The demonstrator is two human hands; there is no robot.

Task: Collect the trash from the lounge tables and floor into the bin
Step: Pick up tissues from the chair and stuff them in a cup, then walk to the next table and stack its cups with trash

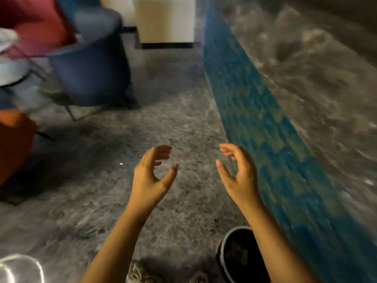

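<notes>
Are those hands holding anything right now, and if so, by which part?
Nothing that shows: the left hand and the right hand are both loosely curled and empty above the grey floor.

I hold my left hand (151, 172) and my right hand (238, 170) up side by side, apart from each other, palms turned inward. The fingers (163, 150) of both are loosely curled and hold nothing. Under them lies a grey speckled stone floor (142, 123), crossed on my right by a slanting band of blue mosaic tiles (255, 111). A round black bin with a pale grey rim (234, 229) stands low down, just beside my right forearm. Ahead on my left stand a dark blue upholstered armchair (91, 74) and, nearer, an orange seat (14, 144). The view is blurred.
</notes>
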